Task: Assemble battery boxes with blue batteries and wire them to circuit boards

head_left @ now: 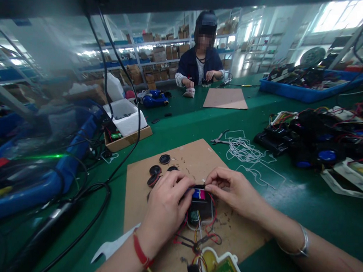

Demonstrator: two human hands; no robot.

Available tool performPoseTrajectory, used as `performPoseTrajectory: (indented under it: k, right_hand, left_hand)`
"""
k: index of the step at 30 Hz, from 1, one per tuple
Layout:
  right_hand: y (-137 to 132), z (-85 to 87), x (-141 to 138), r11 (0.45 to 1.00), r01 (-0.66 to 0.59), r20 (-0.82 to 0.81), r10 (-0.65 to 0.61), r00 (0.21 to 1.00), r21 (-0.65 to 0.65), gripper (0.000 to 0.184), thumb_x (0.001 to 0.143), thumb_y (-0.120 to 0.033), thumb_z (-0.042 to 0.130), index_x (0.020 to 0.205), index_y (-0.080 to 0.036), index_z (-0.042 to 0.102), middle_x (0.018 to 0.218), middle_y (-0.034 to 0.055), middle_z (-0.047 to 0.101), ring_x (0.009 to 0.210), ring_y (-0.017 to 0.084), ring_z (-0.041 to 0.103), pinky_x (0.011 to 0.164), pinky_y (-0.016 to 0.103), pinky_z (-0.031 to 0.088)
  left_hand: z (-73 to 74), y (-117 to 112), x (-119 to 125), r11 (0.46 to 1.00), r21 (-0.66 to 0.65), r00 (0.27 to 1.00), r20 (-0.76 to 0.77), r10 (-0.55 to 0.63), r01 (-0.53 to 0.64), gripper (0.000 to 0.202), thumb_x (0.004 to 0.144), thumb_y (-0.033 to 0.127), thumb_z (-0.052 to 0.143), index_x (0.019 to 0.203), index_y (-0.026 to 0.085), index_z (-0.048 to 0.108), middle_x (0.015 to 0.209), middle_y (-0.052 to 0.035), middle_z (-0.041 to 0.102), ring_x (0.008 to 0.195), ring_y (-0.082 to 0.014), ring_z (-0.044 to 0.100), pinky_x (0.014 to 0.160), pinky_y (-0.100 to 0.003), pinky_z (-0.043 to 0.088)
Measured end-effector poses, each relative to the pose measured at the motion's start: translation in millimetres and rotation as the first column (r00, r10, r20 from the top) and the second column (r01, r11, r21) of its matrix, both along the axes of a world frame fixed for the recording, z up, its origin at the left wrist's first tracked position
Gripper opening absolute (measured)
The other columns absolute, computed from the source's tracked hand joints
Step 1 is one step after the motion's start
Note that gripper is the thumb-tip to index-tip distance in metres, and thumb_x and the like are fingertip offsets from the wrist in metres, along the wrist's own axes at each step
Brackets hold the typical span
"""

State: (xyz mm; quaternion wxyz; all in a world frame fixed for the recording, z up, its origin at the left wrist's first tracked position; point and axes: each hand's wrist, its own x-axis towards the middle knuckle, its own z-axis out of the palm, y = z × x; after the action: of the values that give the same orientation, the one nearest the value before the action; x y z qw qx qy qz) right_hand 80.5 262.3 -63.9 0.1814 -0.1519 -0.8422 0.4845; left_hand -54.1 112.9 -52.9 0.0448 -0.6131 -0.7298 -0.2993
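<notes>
Module [203, 205] pinched by left hand [166, 202] and right hand [234, 191], its left edge hidden

Our left hand [166, 202] and right hand [234, 191] pinch the top edge of a small black plastic module with red and yellow wires [203, 209], which rests on a brown cardboard sheet [195, 154]. At ten o'clock of it lie round black discs [155, 170]; at twelve o'clock sits a co-worker [200, 66].

The surface [185, 123] is dark green, the board [195, 156] on it plain brown. The module [203, 205] is black with a blue and magenta patch, its wires [210, 236] red, yellow and white. One wristband [141, 253] is red, the bracelet [303, 245] silver.
</notes>
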Motion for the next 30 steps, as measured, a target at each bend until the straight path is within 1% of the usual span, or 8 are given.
performPoseTrajectory:
  k: [4, 7, 11, 16, 19, 23, 26, 30]
  right_hand:
    - [-1.3, -1.1, -0.3, 1.0, 0.003, -0.016, -0.003, 1.0, -0.015, 0.005, 0.082, -0.02, 0.06, 0.078, -0.018, 0.06, 0.076, 0.0013, 0.06, 0.068, 0.013, 0.056, 0.062, 0.025, 0.045]
    - [-0.7, -2.9, -0.5, 0.999, -0.004, -0.022, 0.004, 1.0, -0.035, 0.005, 0.083, -0.02, 0.06, 0.079, -0.017, 0.06, 0.076, 0.001, 0.06, 0.068, 0.012, 0.056, 0.062, 0.025, 0.045]
    - [0.2, -7.1, -1.5, 0.998, 0.001, -0.036, -0.004, 0.999, -0.065, 0.005, 0.082, -0.021, 0.061, 0.08, -0.017, 0.059, 0.077, 0.001, 0.059, 0.068, 0.012, 0.055, 0.062, 0.025, 0.045]
    - [1.1, -12.5, -1.4, 0.986, -0.03, -0.049, 0.022, 0.999, -0.166, 0.007, 0.082, -0.024, 0.062, 0.081, -0.017, 0.058, 0.077, 0.0007, 0.059, 0.067, 0.012, 0.055, 0.061, 0.025, 0.045]
    - [1.3, -12.8, 0.7, 0.971, -0.066, -0.073, 0.05, 0.996, -0.232, 0.008, 0.083, -0.025, 0.061, 0.083, -0.017, 0.058, 0.076, 0.0007, 0.059, 0.068, 0.012, 0.055, 0.062, 0.025, 0.044]
    - [0.1, -8.0, 3.6, 0.959, -0.083, -0.093, 0.06, 0.994, -0.27, 0.008, 0.084, -0.024, 0.057, 0.083, -0.016, 0.059, 0.076, 0.0011, 0.058, 0.068, 0.011, 0.054, 0.062, 0.025, 0.044]
    - [-1.4, -4.2, 4.7, 0.967, -0.063, -0.089, 0.043, 0.995, -0.246, 0.007, 0.083, -0.022, 0.056, 0.082, -0.016, 0.059, 0.076, 0.0013, 0.059, 0.068, 0.012, 0.053, 0.062, 0.025, 0.043]
    - [-1.9, -2.9, 6.0, 0.972, -0.053, -0.079, 0.035, 0.996, -0.231, 0.007, 0.081, -0.019, 0.054, 0.082, -0.015, 0.06, 0.077, 0.0019, 0.06, 0.07, 0.012, 0.054, 0.063, 0.026, 0.044]
  left_hand:
    - [0.1, 2.6, -0.4, 0.996, -0.058, 0.992, -0.105, -0.076, 0.07, 0.006, 0.086, 0.019, 0.054, 0.089, 0.021, 0.059, 0.096, -0.0048, 0.056, 0.088, -0.0205, 0.05, 0.077, -0.036, 0.043]
    - [-2.1, 2.4, -1.4, 0.996, -0.071, 0.983, -0.168, -0.067, 0.056, 0.005, 0.086, 0.019, 0.054, 0.089, 0.02, 0.058, 0.099, -0.0056, 0.056, 0.089, -0.0214, 0.05, 0.076, -0.037, 0.043]
    - [-4.9, 2.6, -2.0, 0.998, -0.05, 0.973, -0.226, -0.057, 0.047, 0.009, 0.089, 0.018, 0.049, 0.085, 0.018, 0.057, 0.094, -0.0057, 0.057, 0.085, -0.0203, 0.05, 0.074, -0.035, 0.043]
    - [-2.9, 3.6, -2.4, 0.996, -0.064, 0.927, -0.366, -0.081, 0.061, 0.013, 0.091, 0.018, 0.046, 0.083, 0.018, 0.056, 0.085, -0.0035, 0.059, 0.079, -0.02, 0.05, 0.069, -0.034, 0.041]
    - [-2.8, 2.8, -2.6, 0.994, -0.031, 0.902, -0.42, -0.104, 0.1, 0.015, 0.092, 0.017, 0.044, 0.084, 0.018, 0.056, 0.083, -0.0032, 0.059, 0.077, -0.0197, 0.05, 0.068, -0.033, 0.04]
    - [-5.1, -0.1, -1.3, 0.99, 0.029, 0.888, -0.446, -0.111, 0.139, 0.014, 0.091, 0.015, 0.044, 0.089, 0.017, 0.058, 0.081, -0.0037, 0.06, 0.076, -0.0191, 0.051, 0.069, -0.033, 0.042]
    - [-6.4, -1.7, 1.0, 0.981, 0.058, 0.883, -0.448, -0.138, 0.183, 0.016, 0.092, 0.015, 0.043, 0.092, 0.016, 0.059, 0.083, -0.0043, 0.061, 0.076, -0.0181, 0.053, 0.07, -0.032, 0.043]
    - [-8.3, -0.9, 4.7, 0.977, 0.105, 0.908, -0.398, -0.128, 0.184, 0.016, 0.093, 0.016, 0.043, 0.092, 0.016, 0.059, 0.086, -0.005, 0.062, 0.078, -0.0177, 0.055, 0.071, -0.031, 0.044]
